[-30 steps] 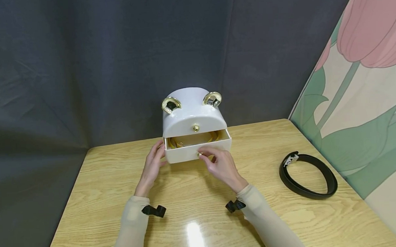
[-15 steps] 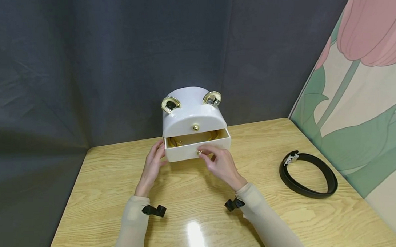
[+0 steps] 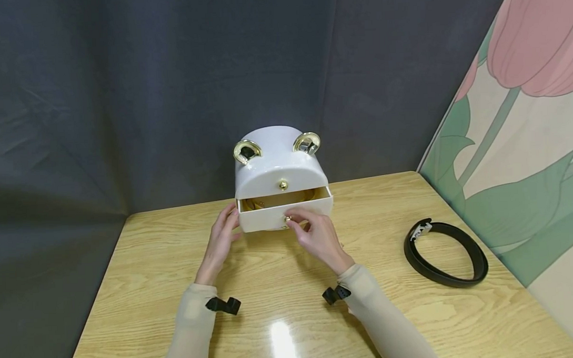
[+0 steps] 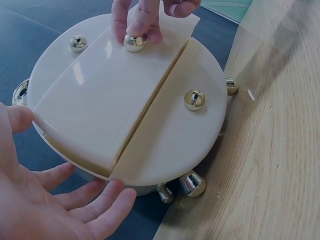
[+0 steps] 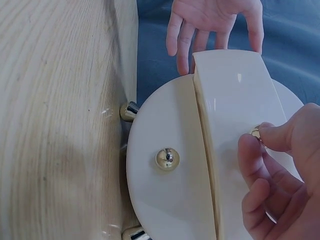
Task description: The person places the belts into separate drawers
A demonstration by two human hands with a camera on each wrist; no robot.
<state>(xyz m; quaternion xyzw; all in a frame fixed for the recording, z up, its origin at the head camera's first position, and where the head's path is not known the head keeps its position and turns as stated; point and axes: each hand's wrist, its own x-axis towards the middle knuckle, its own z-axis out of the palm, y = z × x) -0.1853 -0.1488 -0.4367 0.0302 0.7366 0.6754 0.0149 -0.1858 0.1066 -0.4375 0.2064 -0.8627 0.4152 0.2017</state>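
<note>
Right hand point(image 3: 318, 238): pinching the drawer's gold knob point(image 5: 256, 133) between thumb and fingertips; now a little closer to the box than a second ago.
Left hand point(image 3: 219, 244): spread loosely, fingers mostly straight, set at the left side of the box and holding nothing; placed just as before.
Drawer point(image 3: 264, 220): standing partly out of the box, but less far than a second ago; showing a narrower opening above the front panel.
Yellow curved items point(image 3: 251, 204): lying inside the drawer, glimpsed through the gap; more covered than earlier, too hidden to make out fully.
White box point(image 3: 276, 161): standing on the wooden table point(image 3: 153, 289) near the dark curtain point(image 3: 216, 71), between both hands; unmoved.
Top knob point(image 3: 283, 185): gold, fixed above the open drawer.
Lower knob point(image 4: 194, 100): gold, fixed below the drawer, well clear of the fingers.
Gold ears point(image 3: 247, 150): fixed on the rounded top.
Black belt point(image 3: 446, 279): coiled in a ring on the table, far to the right, well apart from both hands; unmoved.
</note>
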